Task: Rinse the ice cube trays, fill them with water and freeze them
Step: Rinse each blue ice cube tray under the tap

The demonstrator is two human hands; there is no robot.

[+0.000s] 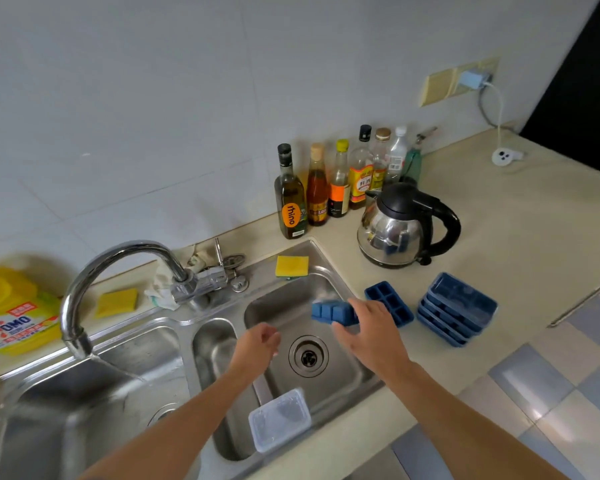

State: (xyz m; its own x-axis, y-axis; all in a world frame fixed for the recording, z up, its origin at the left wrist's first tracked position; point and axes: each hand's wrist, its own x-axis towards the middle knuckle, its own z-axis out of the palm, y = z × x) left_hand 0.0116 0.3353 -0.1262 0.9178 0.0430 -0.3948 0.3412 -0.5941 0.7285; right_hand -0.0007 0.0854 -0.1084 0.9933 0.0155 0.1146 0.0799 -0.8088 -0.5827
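Showing, in the head view, the right hand gripping one blue ice cube tray by its end, cells facing down, over the right basin of the sink; the left hand is hovering near it, fingers loosely curled, holding nothing. A second tray is lying on the bench at the basin's edge, just beside a stack of trays. The tap is running into the left basin, well apart from the held tray. Judged risk: carrying the wet tray across by one end is inviting a slip
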